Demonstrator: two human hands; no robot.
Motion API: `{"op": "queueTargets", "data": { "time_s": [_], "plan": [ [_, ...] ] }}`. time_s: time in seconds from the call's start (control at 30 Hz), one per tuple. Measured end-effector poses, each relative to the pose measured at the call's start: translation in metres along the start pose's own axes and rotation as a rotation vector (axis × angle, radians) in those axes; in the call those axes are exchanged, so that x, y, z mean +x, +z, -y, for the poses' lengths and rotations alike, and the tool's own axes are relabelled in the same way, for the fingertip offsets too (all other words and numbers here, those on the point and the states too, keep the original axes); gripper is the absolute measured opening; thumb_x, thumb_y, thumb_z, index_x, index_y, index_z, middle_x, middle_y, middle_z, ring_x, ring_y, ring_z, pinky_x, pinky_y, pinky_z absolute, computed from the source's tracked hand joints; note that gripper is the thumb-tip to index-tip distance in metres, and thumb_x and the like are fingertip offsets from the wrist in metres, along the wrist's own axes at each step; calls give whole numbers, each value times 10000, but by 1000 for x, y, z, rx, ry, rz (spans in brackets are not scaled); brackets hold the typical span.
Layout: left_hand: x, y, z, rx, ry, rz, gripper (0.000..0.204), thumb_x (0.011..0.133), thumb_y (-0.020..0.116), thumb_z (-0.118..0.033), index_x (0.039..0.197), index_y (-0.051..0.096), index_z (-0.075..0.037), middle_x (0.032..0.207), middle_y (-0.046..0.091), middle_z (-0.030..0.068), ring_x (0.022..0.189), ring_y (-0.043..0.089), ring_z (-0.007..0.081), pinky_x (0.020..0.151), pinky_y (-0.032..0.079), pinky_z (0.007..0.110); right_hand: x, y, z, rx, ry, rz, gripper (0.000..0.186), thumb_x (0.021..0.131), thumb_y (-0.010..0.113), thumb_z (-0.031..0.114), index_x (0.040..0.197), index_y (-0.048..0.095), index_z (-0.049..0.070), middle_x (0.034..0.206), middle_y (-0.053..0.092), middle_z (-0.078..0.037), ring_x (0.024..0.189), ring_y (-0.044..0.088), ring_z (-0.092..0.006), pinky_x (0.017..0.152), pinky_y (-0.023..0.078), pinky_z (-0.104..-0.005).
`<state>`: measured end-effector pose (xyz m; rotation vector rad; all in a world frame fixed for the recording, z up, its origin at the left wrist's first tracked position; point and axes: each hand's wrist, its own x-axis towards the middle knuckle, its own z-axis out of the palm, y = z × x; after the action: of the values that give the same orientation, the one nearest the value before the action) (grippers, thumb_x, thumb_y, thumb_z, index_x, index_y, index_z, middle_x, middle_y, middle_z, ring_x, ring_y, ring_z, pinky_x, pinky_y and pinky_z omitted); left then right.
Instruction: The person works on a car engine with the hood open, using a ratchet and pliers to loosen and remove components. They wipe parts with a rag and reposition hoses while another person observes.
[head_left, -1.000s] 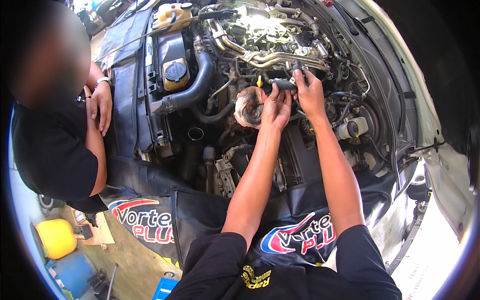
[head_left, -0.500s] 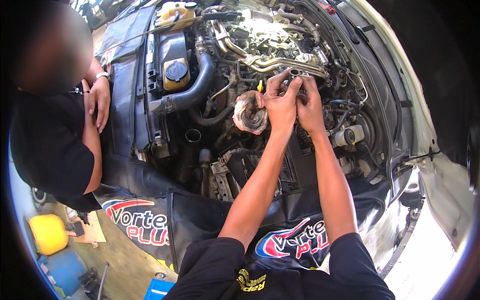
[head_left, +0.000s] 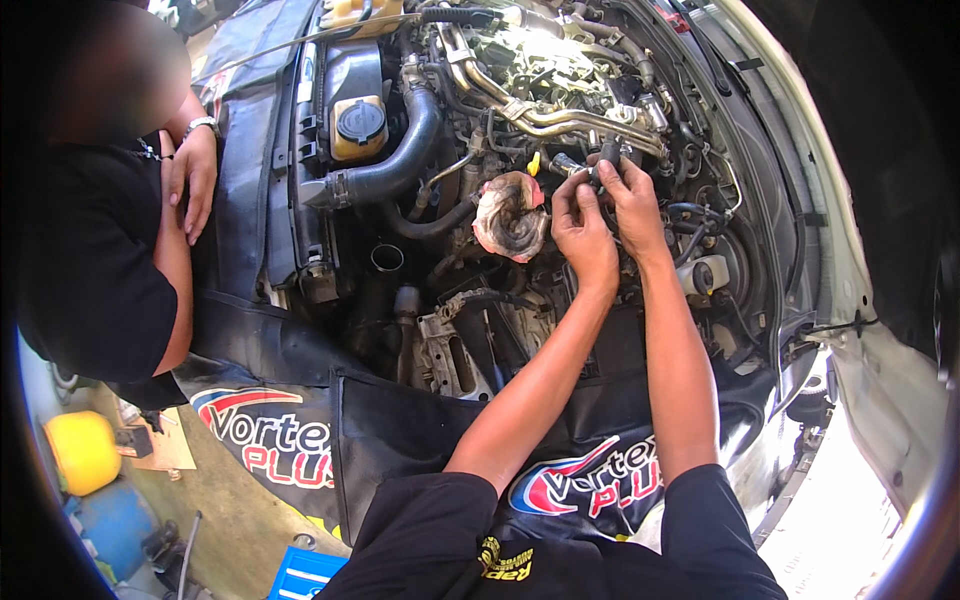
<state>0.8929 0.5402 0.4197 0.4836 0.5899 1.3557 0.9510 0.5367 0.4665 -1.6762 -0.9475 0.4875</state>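
Note:
Over the engine bay both my hands are closed close together, thumbs uppermost. My left hand (head_left: 586, 240) pinches at the base of a short shiny metal cylinder (head_left: 567, 163) that looks like a socket. Beside it, my right hand (head_left: 636, 205) has its fingers round a dark cylindrical piece (head_left: 609, 150), whose kind I cannot make out. Whether the two pieces are joined is hidden by my fingers. Left of my hands a crumpled, dirty rag (head_left: 508, 215) sits among the engine parts, next to a yellow dipstick handle (head_left: 534, 163). Bent metal pipes (head_left: 560, 122) run just beyond my fingertips.
A co-worker (head_left: 110, 250) leans on the left fender side, arms crossed. A thick black hose (head_left: 422, 140) curves beside a capped reservoir (head_left: 360, 128). Black protective covers (head_left: 400, 420) drape the near edge. The raised hood's prop rod (head_left: 300, 42) crosses the far left.
My hands have shifted slightly right and spread a little apart. The shiny cylinder now points up and left, and the dark piece shows beside it. The view has moved slightly.

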Motion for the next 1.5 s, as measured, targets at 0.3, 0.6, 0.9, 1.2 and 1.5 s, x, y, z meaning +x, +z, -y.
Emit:
{"op": "queueTargets", "data": {
  "time_s": [0.3,0.6,0.9,1.2,1.5],
  "plan": [
    [3,-6,12,-265,-472,-335,294,1096,528,-300,1135,599,-17,977,643,51,840,602,141,771,512,295,7,13,-5,-111,106,-30,412,1068,592,355,1036,714,-37,831,682,-33,668,559,-82,590,445,-265],
    [42,-39,35,-715,-673,-125,220,1036,661,-278,1094,604,-73,964,663,37,839,652,147,760,588,280,7,18,-9,-149,55,-105,393,999,673,290,906,684,-91,800,691,-88,705,633,-126,596,563,-320],
    [48,-45,43,-791,-714,-151,224,999,718,-238,1136,621,-89,1025,667,8,878,653,112,745,587,241,9,12,-13,-238,60,-74,311,1023,650,236,910,688,-52,817,691,-66,702,671,-116,633,605,-287],
    [25,-28,19,-675,-706,-139,242,1051,633,-312,1159,640,-96,1062,678,10,926,633,133,831,538,288,-2,3,-6,-216,-34,-67,261,1000,684,236,930,691,-15,802,679,-25,705,614,-71,627,523,-246],
    [5,11,-16,-285,-242,89,541,1067,558,-479,1325,563,-4,1118,627,43,1014,585,145,894,463,306,-20,-9,56,-822,-381,-37,385,805,851,241,1080,692,23,1452,467,-222,1221,588,-418,988,525,-479]
  ]
}}
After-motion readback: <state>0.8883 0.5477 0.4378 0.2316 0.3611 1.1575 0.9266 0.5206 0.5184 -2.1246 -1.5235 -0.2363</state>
